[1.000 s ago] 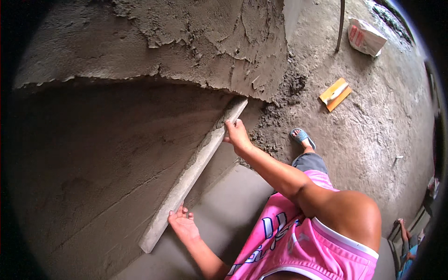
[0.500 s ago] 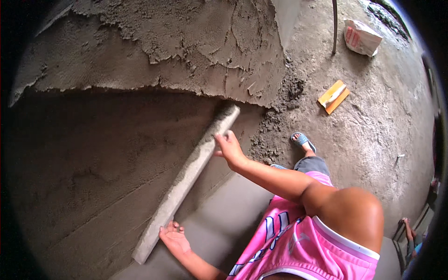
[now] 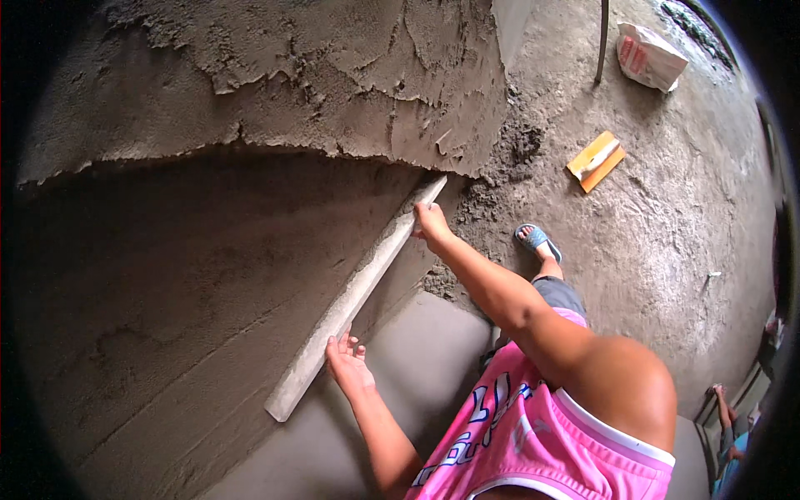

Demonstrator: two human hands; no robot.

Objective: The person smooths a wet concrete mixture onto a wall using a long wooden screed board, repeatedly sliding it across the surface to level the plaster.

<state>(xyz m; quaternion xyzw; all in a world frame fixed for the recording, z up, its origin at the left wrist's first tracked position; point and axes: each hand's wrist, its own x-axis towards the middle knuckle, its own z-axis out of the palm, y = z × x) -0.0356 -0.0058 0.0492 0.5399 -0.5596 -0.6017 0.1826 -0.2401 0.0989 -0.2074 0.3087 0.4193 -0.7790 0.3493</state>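
Observation:
My right hand point(image 3: 429, 221) grips the upper part of a long cement-coated straightedge point(image 3: 354, 296), which lies diagonally against a dark rendered surface point(image 3: 183, 283). Lower along the same bar, my left hand point(image 3: 348, 362) supports its edge with thumb and curled fingertips, palm partly visible. The bar's upper end is beside the ragged edge of a thick, rough mortar layer point(image 3: 317, 92). Below the bar is a smoother grey band point(image 3: 417, 367).
An orange float point(image 3: 597, 162) lies on the rough floor point(image 3: 650, 250), with loose mortar point(image 3: 512, 150) along the wall's foot. A white sack point(image 3: 650, 58) and an upright rod point(image 3: 602, 37) are at top right. Another person point(image 3: 732, 437) is at the lower right edge.
The straightedge and both my hands went down-left, then moved back up-right, ending higher than a second ago, the left hand most. The float, sack and floor items stay put.

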